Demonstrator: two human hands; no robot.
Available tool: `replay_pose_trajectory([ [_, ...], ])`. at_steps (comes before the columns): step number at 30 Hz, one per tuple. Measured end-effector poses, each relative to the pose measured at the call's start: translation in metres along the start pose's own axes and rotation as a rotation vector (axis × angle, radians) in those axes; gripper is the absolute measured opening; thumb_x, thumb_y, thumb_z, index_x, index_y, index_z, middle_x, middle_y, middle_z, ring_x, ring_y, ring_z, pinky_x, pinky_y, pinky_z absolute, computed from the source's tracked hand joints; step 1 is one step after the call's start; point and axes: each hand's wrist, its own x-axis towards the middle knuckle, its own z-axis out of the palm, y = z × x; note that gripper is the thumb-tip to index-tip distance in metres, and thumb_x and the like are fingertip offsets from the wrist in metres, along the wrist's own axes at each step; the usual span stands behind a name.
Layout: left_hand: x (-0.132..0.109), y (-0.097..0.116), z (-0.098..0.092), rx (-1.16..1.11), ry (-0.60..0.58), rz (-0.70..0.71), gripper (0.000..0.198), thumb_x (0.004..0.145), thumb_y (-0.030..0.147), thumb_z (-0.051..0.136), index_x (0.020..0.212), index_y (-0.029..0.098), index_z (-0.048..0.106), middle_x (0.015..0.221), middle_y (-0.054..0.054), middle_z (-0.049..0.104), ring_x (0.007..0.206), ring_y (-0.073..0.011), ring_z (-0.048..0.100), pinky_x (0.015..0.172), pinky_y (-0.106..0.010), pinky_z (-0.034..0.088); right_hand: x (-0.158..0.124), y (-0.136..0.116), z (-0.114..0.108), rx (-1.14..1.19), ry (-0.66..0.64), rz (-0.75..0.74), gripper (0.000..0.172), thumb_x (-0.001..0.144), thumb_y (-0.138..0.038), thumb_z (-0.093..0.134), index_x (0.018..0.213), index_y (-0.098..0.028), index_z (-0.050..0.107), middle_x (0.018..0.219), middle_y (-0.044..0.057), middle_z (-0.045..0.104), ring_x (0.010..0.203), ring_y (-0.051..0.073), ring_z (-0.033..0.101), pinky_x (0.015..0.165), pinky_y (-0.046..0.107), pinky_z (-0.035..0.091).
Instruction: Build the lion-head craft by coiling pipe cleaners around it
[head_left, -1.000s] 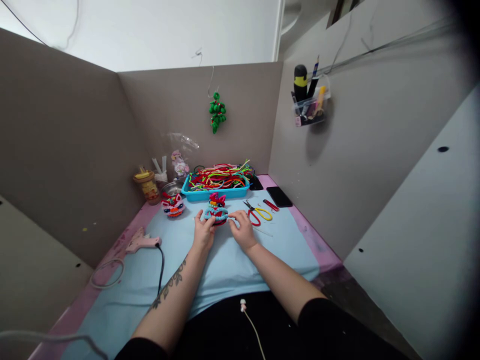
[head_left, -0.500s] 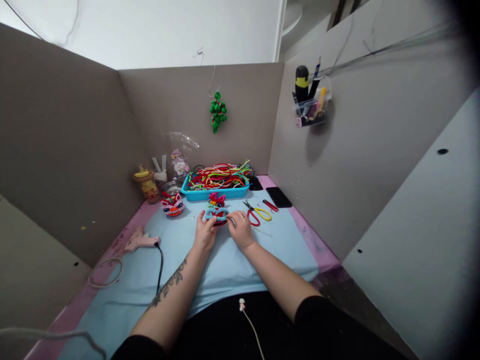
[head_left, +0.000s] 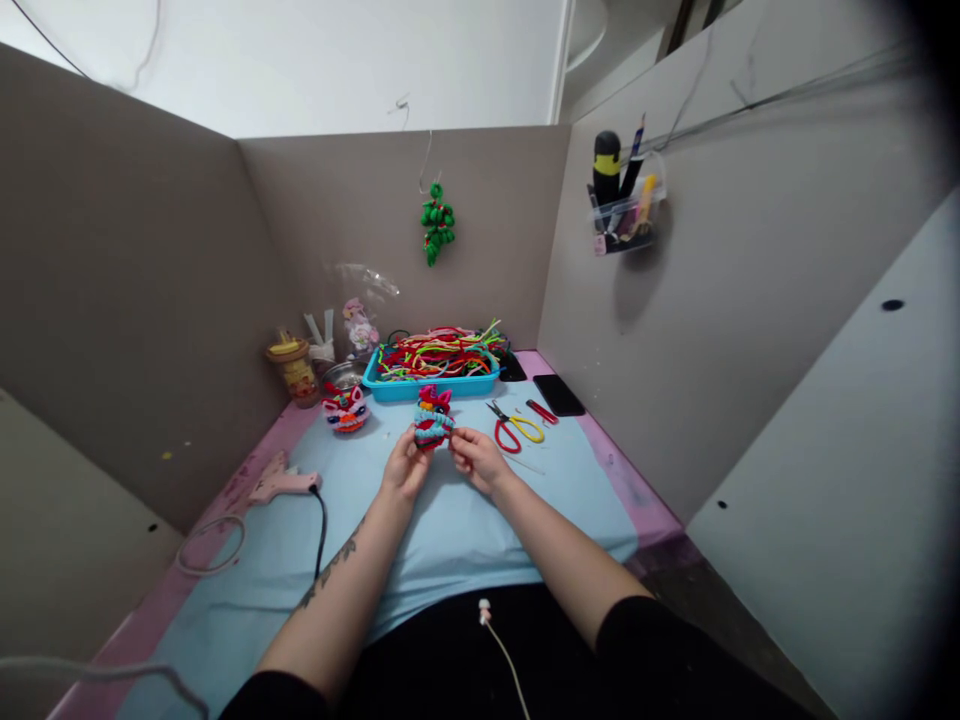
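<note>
A small lion head made of pipe cleaners [head_left: 433, 425], red and pink on top with light blue bands lower down, is held upright above the blue cloth. My left hand [head_left: 406, 466] is closed round its lower left side. At its lower right edge my right hand [head_left: 477, 457] pinches with thumb and forefinger; the exact bit between the fingertips is too small to make out. A second lion head [head_left: 346, 410], pink, white and orange, stands on the cloth to the left. Red-and-yellow-handled pliers [head_left: 517, 428] lie open to the right of my hands.
Behind my hands stands a blue tray [head_left: 431, 390] heaped with colourful pipe cleaners. A pink glue gun [head_left: 283, 482] with its cord lies left. A red cutter [head_left: 542, 411] and a black phone [head_left: 559, 395] lie right. A drink cup [head_left: 295, 372] stands back left; partition walls enclose the table.
Both hands have shifted their hold on the lion head. My left thumb has moved off its front to the left edge, and my right hand has turned, its fingers now curled below the edge.
</note>
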Motion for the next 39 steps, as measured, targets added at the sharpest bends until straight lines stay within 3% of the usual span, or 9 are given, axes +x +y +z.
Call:
replay_pose_trajectory([
  [4,0.001,-0.005,-0.003,0.024,-0.072,-0.06,0.017,0.081,0.007,0.05,0.092,0.011,0.062,0.085,-0.006,0.071,0.077,-0.0142,0.067,0.079,-0.025,0.052,-0.003,-0.003,0.001,0.123,-0.04,0.04,0.028,0.06,-0.025,0.077,0.07,-0.017,0.053,0.054,-0.007,0.044,0.042,0.002,0.032,0.038,0.014,0.016],
  [10,0.005,-0.009,-0.007,0.077,-0.072,-0.067,0.021,0.08,0.009,0.053,0.099,0.013,0.062,0.086,-0.005,0.07,0.081,-0.0158,0.067,0.086,-0.029,0.05,-0.002,-0.004,-0.002,0.199,-0.045,0.042,0.024,0.062,-0.021,0.076,0.069,-0.016,0.053,0.054,-0.006,0.045,0.043,0.002,0.032,0.036,0.013,0.018],
  [22,0.001,-0.013,-0.007,0.086,-0.109,-0.122,0.017,0.08,0.008,0.052,0.094,0.012,0.062,0.085,-0.005,0.07,0.076,-0.0125,0.065,0.074,-0.022,0.052,-0.004,-0.005,0.0,0.287,-0.036,0.063,0.027,0.06,-0.018,0.079,0.076,-0.019,0.058,0.057,-0.006,0.05,0.044,0.003,0.03,0.036,0.013,0.019],
  [31,-0.004,-0.015,-0.004,0.122,-0.134,-0.129,0.03,0.078,0.009,0.058,0.107,0.014,0.06,0.091,-0.005,0.07,0.082,-0.0158,0.066,0.076,-0.026,0.052,-0.006,-0.006,-0.002,0.342,-0.031,0.067,0.026,0.062,-0.021,0.078,0.08,-0.018,0.06,0.063,-0.003,0.055,0.046,0.004,0.032,0.033,0.012,0.019],
  [39,-0.004,-0.02,-0.008,0.113,-0.158,-0.089,0.028,0.075,0.01,0.062,0.102,0.015,0.059,0.094,-0.005,0.069,0.082,-0.0145,0.066,0.075,-0.024,0.051,-0.007,-0.004,-0.005,0.309,-0.011,0.062,0.026,0.059,-0.019,0.078,0.077,-0.018,0.059,0.06,-0.005,0.05,0.045,0.004,0.03,0.033,0.013,0.019],
])
